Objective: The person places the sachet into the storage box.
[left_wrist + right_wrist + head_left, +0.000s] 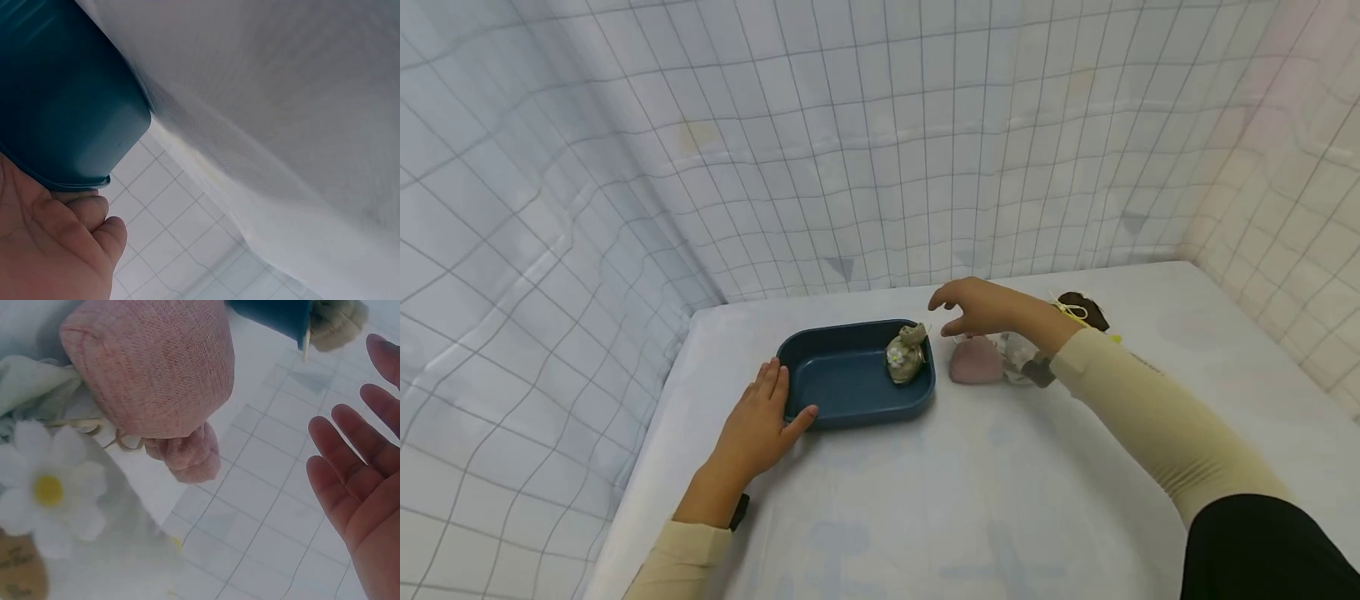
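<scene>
on table: left hand (756, 429) flat, fingers straight, touching blue tray (842, 392); right hand (977, 306) spread, empty, above pink pouch (975, 362); label unreadable.

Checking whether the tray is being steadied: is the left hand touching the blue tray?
Touching. The head view shows the left hand against the tray at its near-left corner; the left wrist view shows its fingers on the rim.

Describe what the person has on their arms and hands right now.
Both hands, the left hand and the right hand, are bare, with no gloves. Each arm wears a close-fitting cream sleeve down to the wrist. A dark wrist strap shows at the left cuff and another at the right wrist. A black upper garment covers the right upper arm.
</scene>
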A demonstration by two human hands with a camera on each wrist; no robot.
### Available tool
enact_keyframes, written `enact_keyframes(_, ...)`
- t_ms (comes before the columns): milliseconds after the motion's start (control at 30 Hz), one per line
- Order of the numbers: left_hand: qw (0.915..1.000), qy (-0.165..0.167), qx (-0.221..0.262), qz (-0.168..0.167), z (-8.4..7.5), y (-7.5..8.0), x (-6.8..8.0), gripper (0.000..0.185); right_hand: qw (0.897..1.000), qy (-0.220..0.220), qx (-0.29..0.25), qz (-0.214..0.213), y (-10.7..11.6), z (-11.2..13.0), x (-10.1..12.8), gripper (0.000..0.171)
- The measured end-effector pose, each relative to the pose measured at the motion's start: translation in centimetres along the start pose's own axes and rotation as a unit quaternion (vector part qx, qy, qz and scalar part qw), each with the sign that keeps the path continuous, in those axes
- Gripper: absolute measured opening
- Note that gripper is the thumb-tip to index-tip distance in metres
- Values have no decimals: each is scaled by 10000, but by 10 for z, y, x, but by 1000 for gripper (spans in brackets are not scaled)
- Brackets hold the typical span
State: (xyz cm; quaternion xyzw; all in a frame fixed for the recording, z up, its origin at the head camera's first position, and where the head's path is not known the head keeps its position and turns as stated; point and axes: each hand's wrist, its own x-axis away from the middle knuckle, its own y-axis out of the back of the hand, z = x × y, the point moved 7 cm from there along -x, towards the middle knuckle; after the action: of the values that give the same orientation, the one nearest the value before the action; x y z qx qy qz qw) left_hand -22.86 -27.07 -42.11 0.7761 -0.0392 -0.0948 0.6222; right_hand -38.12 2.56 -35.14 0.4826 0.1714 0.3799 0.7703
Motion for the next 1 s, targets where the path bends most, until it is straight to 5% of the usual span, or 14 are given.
enact_keyframes(433, 10000, 12, 31, 51, 0, -4, -1, 92, 9965, 131, -281, -781, 0, -22, 36, 40)
enact_keyframes(1000, 10000, 26, -34, 45, 0, 0, 0, 93, 9925, -133, -837, -877, -28, -46, 43, 40)
